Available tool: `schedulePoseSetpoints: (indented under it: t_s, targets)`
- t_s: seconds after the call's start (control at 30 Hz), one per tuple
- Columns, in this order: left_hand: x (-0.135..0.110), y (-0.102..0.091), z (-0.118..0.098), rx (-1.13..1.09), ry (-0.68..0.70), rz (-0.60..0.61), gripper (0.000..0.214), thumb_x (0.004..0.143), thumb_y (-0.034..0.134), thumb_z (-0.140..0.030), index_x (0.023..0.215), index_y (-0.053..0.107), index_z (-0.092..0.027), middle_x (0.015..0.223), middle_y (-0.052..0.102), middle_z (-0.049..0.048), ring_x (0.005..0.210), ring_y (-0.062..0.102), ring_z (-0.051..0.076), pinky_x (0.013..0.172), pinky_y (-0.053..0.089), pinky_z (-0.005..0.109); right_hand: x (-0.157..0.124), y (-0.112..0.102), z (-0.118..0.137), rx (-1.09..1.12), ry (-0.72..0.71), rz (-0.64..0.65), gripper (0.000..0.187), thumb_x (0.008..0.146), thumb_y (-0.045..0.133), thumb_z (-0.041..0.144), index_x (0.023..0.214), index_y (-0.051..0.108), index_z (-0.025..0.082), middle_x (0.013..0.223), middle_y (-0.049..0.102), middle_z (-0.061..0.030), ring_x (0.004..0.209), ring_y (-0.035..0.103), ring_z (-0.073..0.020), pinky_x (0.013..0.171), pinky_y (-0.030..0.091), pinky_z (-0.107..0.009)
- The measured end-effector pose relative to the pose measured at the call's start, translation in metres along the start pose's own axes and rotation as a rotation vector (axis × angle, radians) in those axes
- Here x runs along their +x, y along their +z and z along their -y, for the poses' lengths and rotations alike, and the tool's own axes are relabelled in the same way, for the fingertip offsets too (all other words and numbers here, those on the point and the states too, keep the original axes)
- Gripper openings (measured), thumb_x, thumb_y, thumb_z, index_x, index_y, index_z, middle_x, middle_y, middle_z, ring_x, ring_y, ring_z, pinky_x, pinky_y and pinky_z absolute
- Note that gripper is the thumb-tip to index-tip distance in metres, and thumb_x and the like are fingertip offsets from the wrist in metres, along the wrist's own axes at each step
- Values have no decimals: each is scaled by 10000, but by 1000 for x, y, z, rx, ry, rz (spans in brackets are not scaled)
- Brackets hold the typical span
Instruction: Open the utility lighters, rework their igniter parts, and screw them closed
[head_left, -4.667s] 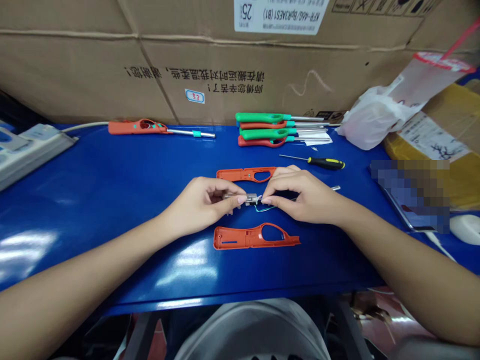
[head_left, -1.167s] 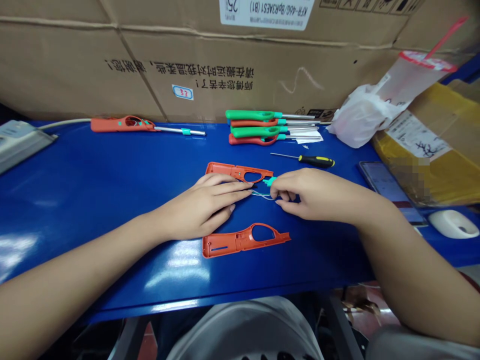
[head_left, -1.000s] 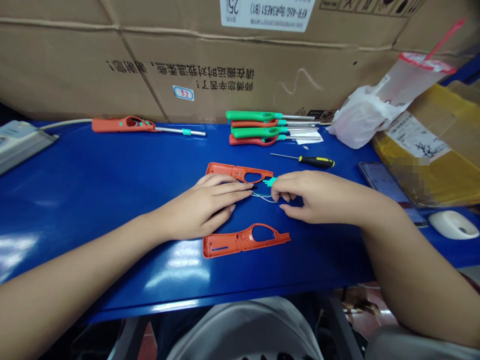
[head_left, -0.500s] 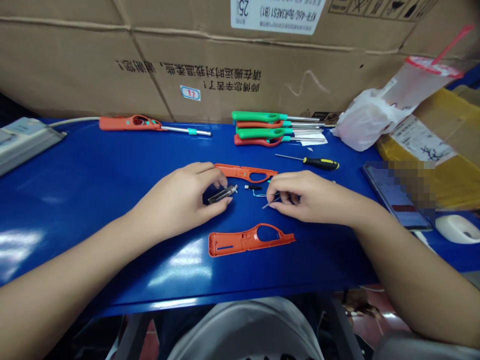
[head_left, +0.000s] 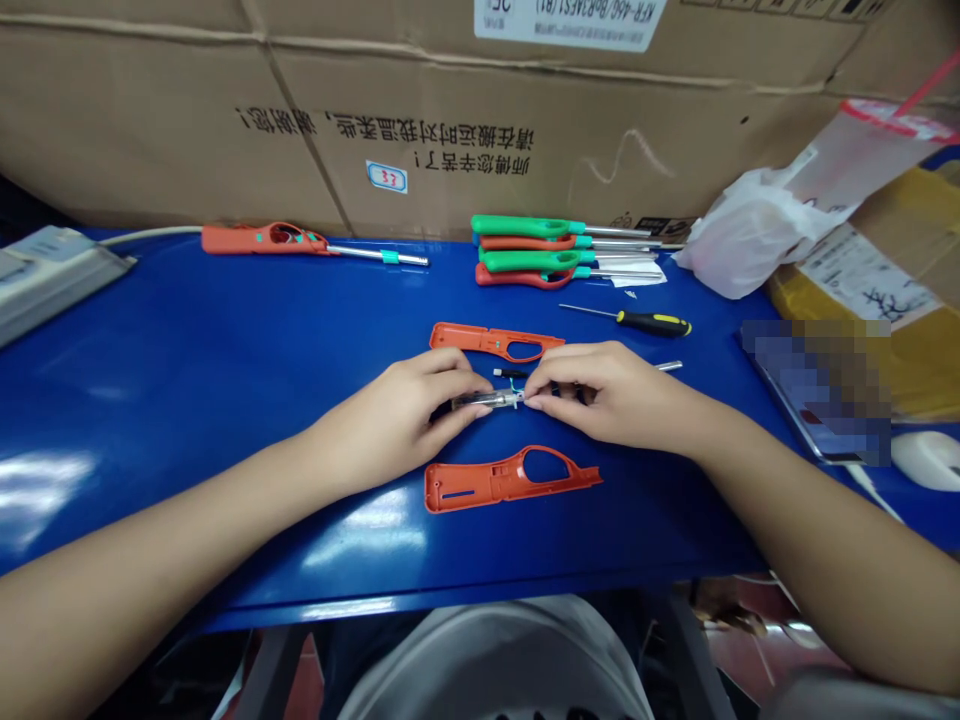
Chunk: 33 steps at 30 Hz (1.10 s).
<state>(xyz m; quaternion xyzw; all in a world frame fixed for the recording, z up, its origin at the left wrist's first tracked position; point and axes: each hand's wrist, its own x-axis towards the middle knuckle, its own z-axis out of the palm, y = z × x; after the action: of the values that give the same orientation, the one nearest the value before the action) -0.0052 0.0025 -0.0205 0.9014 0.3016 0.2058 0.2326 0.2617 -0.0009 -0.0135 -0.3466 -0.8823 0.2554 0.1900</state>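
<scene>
My left hand [head_left: 431,400] is closed on a small clear lighter fuel tank [head_left: 487,399], its valve end pointing right. At that end, my right hand [head_left: 589,390] pinches a thin translucent tube, now mostly covered by the fingers. A small black igniter [head_left: 510,373] with a thin wire lies just behind the fingertips. One orange lighter shell half [head_left: 487,340] rests beyond the hands. The other orange shell half [head_left: 480,482], inner side up, is on the near side. A metal lighter pipe [head_left: 670,366] pokes out from behind my right hand.
On the blue table [head_left: 330,330], an assembled orange lighter [head_left: 255,239] and a stack of green and orange lighters [head_left: 525,261] sit by the big cardboard box [head_left: 187,130]. A screwdriver [head_left: 652,322], phone [head_left: 810,400], mouse [head_left: 926,458] and bagged cup [head_left: 757,230] are rightward; a power strip [head_left: 60,275] is left.
My left hand has moved right with the fuel tank. Its valve end now meets my right fingertips and the thin tube. The view has shifted slightly.
</scene>
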Motion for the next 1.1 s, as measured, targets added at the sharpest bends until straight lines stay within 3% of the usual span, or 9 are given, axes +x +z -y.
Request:
schedulePoseSetpoints:
  t_s: [0.2,0.37,0.5,0.6,0.7,0.8,1.1]
  targets:
    - [0,-10,5,96,-42,74,196,1006,559,-276,1059,715,-170,1022,700,55,933,674,189,801,535,287,2,7,2,23,63,-67,83,952,652,176,904,720,166,815,713,-2,649,561,-84,604,443,-213]
    - [-3,-30,8,205,-24,190,221,992,574,-314,1149,694,-216,1107,711,46,907,689,199,792,531,315,2,9,5,34,70,-76,110,937,643,159,1003,732,166,927,750,-19,658,580,-85,629,462,-228]
    - [-4,-35,-4,333,80,104,267,1009,580,-439,1064,711,-213,1069,717,55,959,681,244,872,520,384,-5,-14,2,-63,104,-58,126,931,617,194,1001,721,187,997,724,-31,705,586,-112,660,466,-254]
    - [-7,-28,-18,282,167,169,401,938,673,-554,1115,710,-196,1067,726,65,951,693,256,861,537,393,-13,-36,-5,-193,184,103,191,861,690,266,1042,704,207,1027,716,-46,868,643,-186,762,493,-301]
    - [-11,-17,-25,267,194,255,322,923,724,-447,1106,713,-182,1025,732,68,928,699,261,804,538,381,-18,-49,-12,-225,224,202,202,852,675,287,1041,700,221,1059,720,-56,939,662,-220,828,505,-332]
    - [-13,-12,-23,232,165,283,186,950,685,-303,1099,712,-195,988,729,53,872,705,224,763,530,344,-19,-53,-15,-209,232,219,124,865,634,270,959,703,227,1016,731,-55,925,673,-220,830,506,-333]
    - [-7,-23,-6,342,157,217,202,973,609,-325,1084,712,-191,1037,736,80,893,714,251,803,546,367,-15,-45,-3,-172,186,208,106,935,578,257,962,668,208,964,723,-51,834,648,-186,738,496,-298]
